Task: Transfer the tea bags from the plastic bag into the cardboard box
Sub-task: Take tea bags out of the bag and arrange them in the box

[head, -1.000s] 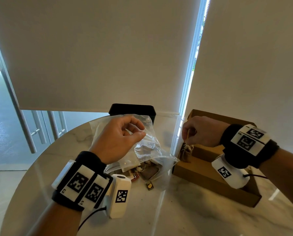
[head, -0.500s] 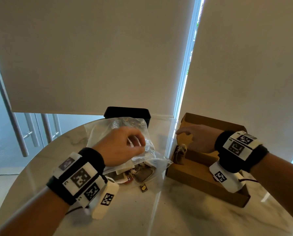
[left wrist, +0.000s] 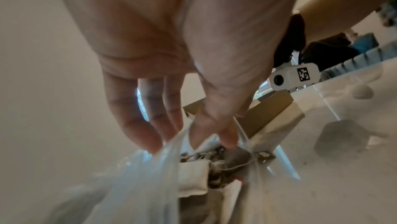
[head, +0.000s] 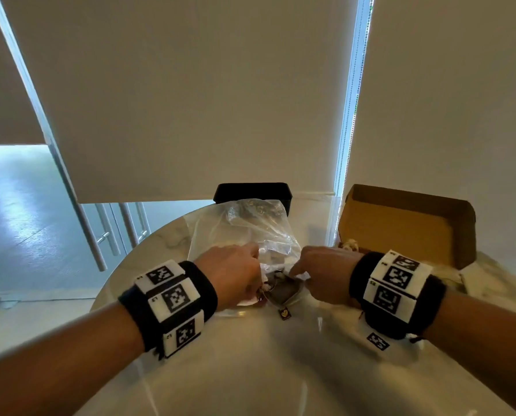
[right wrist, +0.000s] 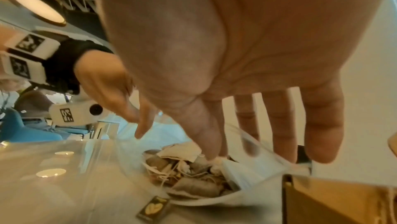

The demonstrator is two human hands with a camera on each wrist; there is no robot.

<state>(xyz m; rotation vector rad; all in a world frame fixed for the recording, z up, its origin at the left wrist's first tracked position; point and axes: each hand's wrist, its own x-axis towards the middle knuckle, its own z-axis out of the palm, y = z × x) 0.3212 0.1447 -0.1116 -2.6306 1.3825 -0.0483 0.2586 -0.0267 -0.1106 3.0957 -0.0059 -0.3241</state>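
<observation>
A clear plastic bag [head: 244, 229] lies on the table with its mouth toward me, and several tea bags [right wrist: 193, 187] are heaped inside. My left hand [left wrist: 189, 142] holds the bag's upper lip between fingers and thumb. My right hand [right wrist: 217, 154] reaches into the mouth with straight fingers, and its thumb tip touches a white tea bag. To the right stands the open cardboard box [head: 400, 232], with one tea bag [head: 350, 244] at its near left corner. A small dark tea tag [head: 284, 313] lies on the table outside the bag.
A black container [head: 252, 190] stands behind the bag at the far edge of the round marble table [head: 280, 370]. Roller blinds hang close behind the table. The box's raised lid [head: 448, 211] stands at the far right.
My right hand has left the box, where the tea bag it held now lies, and has come left to the bag's mouth. My left hand has lowered with the bag's lip.
</observation>
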